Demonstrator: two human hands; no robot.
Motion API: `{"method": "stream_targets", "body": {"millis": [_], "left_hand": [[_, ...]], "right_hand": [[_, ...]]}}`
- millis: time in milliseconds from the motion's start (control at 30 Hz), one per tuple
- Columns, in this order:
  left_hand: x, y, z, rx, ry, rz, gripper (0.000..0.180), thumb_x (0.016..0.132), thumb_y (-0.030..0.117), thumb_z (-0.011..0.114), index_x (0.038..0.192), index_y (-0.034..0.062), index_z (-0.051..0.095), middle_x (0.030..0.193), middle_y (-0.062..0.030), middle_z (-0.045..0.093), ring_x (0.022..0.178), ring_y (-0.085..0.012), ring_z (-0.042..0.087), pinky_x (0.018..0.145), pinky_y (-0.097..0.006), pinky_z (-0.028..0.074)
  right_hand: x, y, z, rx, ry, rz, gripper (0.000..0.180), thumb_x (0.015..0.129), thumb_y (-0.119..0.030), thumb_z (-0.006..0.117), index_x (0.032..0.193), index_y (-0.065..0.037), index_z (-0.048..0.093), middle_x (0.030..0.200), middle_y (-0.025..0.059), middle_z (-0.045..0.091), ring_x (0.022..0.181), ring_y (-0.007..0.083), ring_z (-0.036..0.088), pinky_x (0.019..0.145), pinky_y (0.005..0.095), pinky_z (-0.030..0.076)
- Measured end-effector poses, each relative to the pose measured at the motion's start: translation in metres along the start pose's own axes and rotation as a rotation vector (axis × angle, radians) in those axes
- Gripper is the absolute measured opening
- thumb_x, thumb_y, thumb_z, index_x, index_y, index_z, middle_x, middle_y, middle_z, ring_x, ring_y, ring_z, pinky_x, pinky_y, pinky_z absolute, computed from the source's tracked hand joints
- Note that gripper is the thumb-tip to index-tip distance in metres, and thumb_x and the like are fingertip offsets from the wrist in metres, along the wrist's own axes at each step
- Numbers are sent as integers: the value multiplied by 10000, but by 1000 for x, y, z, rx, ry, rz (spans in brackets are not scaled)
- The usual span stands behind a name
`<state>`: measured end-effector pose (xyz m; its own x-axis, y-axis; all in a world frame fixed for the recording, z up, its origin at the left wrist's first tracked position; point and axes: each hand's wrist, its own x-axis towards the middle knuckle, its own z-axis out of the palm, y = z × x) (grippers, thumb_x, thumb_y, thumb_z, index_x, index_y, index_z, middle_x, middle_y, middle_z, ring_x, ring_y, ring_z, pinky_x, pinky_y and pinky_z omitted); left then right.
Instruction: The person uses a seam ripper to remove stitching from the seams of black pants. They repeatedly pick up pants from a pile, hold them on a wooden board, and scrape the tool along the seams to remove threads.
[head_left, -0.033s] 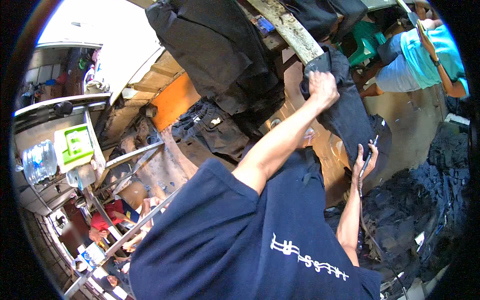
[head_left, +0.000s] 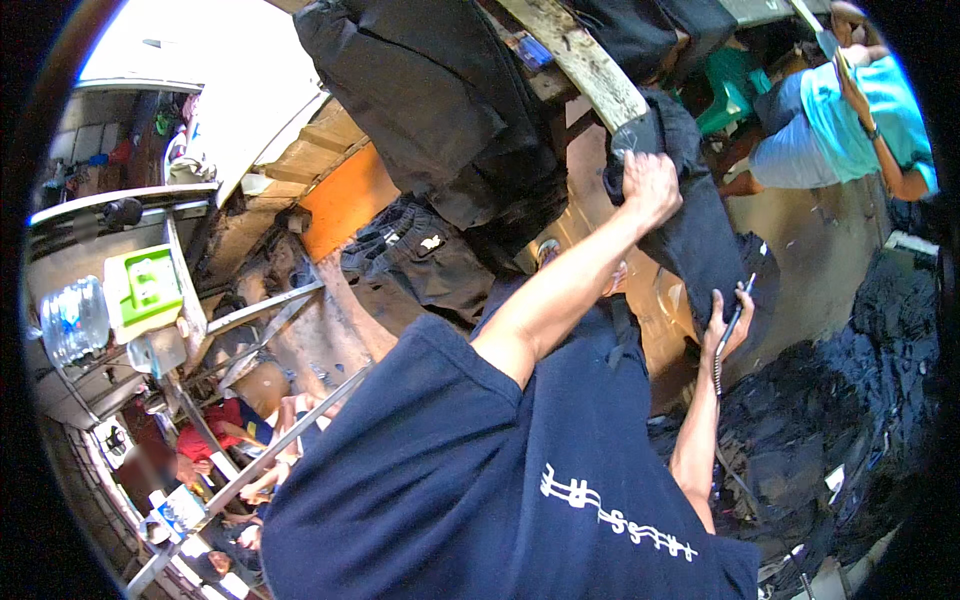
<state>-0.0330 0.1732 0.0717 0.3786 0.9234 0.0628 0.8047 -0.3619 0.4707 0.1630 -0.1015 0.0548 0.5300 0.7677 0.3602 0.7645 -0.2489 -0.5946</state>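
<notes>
A black garment leg [head_left: 690,245] is drawn over the end of a long, worn wooden board [head_left: 585,70] and hangs down toward my right side. My left hand [head_left: 652,188] is closed in a fist on the cloth, close to where the board enters it. Lower down, my right hand [head_left: 730,328] grips a slim pen-shaped tool [head_left: 733,325] with a cord running from its lower end. The tool's thin tip points upward, beside the lower part of the garment. The fingers of that hand also rest against the cloth's edge.
Black garments [head_left: 430,110] lie piled left of the board; dark trousers [head_left: 420,250] lie below them. A large heap of black cloth [head_left: 820,430] fills the lower right. A person in a turquoise shirt [head_left: 870,120] sits at upper right near a green plastic chair [head_left: 735,90]. Metal rails [head_left: 265,310] stand left.
My left fist has shifted very slightly on the cloth at the board's end. The right hand and tool stay nearly in place, and the whole view has moved a little.
</notes>
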Motion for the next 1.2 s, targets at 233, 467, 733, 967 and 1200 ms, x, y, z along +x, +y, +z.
{"method": "stream_targets", "body": {"millis": [233, 467, 733, 967, 1200], "left_hand": [[2, -60, -2, -1098, -177, -143, 621, 678, 468, 929, 1115, 40, 825, 1071, -187, 819, 1004, -263, 769, 939, -404, 595], [87, -150, -47, -111, 444, -159, 935, 728, 316, 926, 1525, 95, 490, 1602, -223, 451, 1540, -455, 348, 1211, -702, 301], [28, -50, 6, 11, 153, 52, 965, 824, 807, 751, 1559, 216, 548, 1725, -189, 390, 1607, -403, 336, 1312, -694, 177], [99, -135, 31, -61, 280, 184, 741, 846, 569, 863, 1358, 60, 699, 1408, -227, 678, 1339, -400, 609, 1134, -492, 474], [-46, 49, 25, -310, 595, -347, 1104, 813, 445, 973, 1602, -24, 360, 1604, -329, 429, 1492, -480, 449, 1306, -572, 232]], "right_hand": [[5, -57, 31, 158, -56, 5, 436, 893, -141, 911, 1235, -28, 665, 1307, 180, 749, 1267, 340, 679, 1168, 456, 464], [67, -132, 135, 276, -277, -268, 350, 943, -135, 872, 1232, -33, 702, 1253, 162, 759, 1191, 285, 716, 1075, 402, 523], [88, -64, 59, 305, -366, -214, 243, 941, -52, 833, 1164, -39, 738, 1241, 181, 787, 1299, 348, 710, 1233, 533, 436], [91, -4, 80, 374, -402, -275, 334, 875, -59, 882, 1186, -80, 762, 1291, 164, 778, 1400, 330, 652, 1241, 539, 435], [92, 13, 51, 451, -211, -275, 373, 832, -129, 923, 1164, -91, 756, 1269, 184, 777, 1375, 364, 662, 1247, 572, 422]]}}
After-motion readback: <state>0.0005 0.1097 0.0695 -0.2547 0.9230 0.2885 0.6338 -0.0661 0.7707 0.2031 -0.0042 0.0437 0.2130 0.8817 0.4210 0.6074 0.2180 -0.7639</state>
